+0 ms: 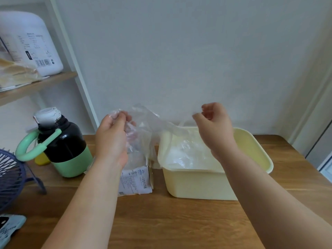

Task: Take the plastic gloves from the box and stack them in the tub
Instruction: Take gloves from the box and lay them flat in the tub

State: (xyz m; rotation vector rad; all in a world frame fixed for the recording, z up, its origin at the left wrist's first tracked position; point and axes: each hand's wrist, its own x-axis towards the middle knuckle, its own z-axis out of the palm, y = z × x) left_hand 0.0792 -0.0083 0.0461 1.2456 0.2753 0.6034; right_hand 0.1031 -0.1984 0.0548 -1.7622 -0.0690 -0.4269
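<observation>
The left hand is pinching one end of a clear plastic glove, its grip closed on crumpled film. The right hand is holding the other end, its grip curled tight on a thin edge. The glove is hanging stretched between them, above the glove box and the left rim of the pale yellow tub. A heap of gloves is already lying in the tub, so the work is looking well under way. More film is poking from the box, so further pulls are probably remaining.
</observation>
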